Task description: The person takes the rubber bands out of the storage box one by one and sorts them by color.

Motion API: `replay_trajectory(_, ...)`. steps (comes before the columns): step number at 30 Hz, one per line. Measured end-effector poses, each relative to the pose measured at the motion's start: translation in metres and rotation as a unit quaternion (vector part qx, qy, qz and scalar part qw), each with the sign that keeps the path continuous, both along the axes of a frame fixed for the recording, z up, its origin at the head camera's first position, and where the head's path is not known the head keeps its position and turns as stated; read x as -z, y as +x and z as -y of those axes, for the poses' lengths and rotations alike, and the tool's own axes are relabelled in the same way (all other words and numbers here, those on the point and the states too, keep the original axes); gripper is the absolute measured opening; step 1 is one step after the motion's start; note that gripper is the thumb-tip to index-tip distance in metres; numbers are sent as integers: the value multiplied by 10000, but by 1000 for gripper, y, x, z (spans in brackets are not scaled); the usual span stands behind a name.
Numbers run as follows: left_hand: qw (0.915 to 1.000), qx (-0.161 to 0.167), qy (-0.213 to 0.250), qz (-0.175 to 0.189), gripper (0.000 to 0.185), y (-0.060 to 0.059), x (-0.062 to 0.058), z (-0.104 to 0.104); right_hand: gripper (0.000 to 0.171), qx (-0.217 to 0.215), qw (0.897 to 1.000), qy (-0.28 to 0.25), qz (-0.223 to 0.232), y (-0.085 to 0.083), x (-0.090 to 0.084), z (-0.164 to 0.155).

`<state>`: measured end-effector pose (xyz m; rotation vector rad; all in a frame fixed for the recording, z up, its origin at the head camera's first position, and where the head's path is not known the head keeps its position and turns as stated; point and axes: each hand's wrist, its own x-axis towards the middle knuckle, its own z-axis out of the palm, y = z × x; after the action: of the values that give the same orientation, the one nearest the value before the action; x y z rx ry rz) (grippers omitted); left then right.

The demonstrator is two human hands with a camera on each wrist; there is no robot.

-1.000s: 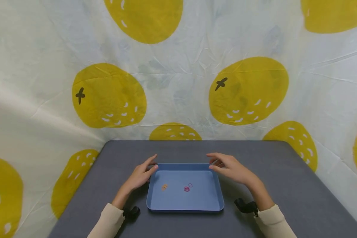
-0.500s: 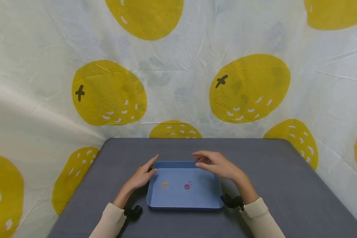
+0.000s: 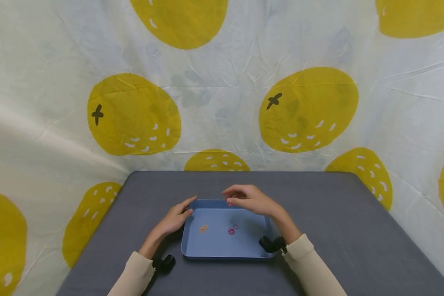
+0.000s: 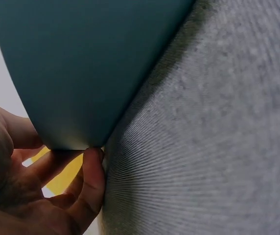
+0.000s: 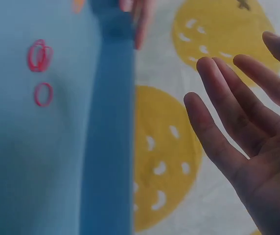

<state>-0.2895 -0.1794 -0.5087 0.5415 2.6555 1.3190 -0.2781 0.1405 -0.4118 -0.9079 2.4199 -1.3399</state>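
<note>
A shallow blue tray (image 3: 225, 242) lies on the table. Small pink-red rings that look like rubber bands (image 3: 231, 231) lie near its middle, one lighter ring apart from the cluster. Orange ones (image 3: 203, 229) form a small clump to the left. My left hand (image 3: 174, 218) holds the tray's far-left corner; in the left wrist view the thumb passes over the rim while curled fingers (image 4: 93, 181) touch the outer wall. Over the tray's far edge hovers my right hand (image 3: 253, 200), its fingers loosely bent and spread. Nothing shows between them in the right wrist view.
A dark grey cloth-covered table (image 3: 296, 185) extends around the tray on all sides. Behind it hangs a pale curtain (image 3: 222, 119) with large yellow fruit prints. Each wrist carries a black camera mount; the right one (image 3: 271, 244) overlaps the tray's front-right corner.
My right hand has moved left from the tray's right edge to above its far side. The left hand stays at the corner, and the tray and bands look unmoved.
</note>
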Motion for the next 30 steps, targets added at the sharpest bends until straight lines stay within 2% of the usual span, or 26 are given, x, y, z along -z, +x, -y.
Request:
replay_trajectory(5, 9999, -93, 44, 49, 52, 0, 0, 0, 35, -403, 9988, 244, 95, -13, 11, 19)
replay_trajectory(12, 9996, -40, 121, 233, 50, -1, 3, -3, 34, -894, 9947, 446, 253, -24, 33, 39)
replay_trajectory(18, 9988, -198, 197, 403, 48, 0, 1, -1, 32, -1099, 9883, 1053, -35, -32, 46, 59)
replay_trajectory(22, 9983, -124, 241, 516, 50, 0, 4, 1, 26, -1212, 9819, 1440, -214, -32, 53, 67)
replay_trajectory(26, 9985, 6, 262, 488, 52, 0, 5, 1, 24, -1270, 9790, 1573, -252, -31, 57, 73)
replay_trajectory(30, 9988, 2, 286, 395, 50, -1, 5, 0, 22, -1216, 9805, 1521, -256, -30, 59, 79)
